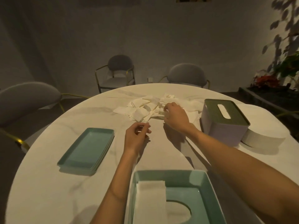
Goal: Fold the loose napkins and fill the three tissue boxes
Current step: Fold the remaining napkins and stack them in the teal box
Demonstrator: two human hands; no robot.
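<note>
So on the round white table (pixel 48 183) the big napkin pile (pixel 145 107) sits mid-far side, splayed every which way, no single long axis I'd call. The open teal box (pixel 202 180) is right at the near edge, upside down with 1 folded napkin (pixel 152 199) lying in it, long axis running toward the person; its base (pixel 87 149) sits to the left. Looks like the pick-the-next-napkin step: right hand (pixel 176 117) has fingers curled into the pile, pinching a sheet, left hand (pixel 137 136) is loosely curled, can't tell if it's holding anything. Next needs 1 sheet separated cleanly. The lidded box (pixel 224 120) waits on the right.
</note>
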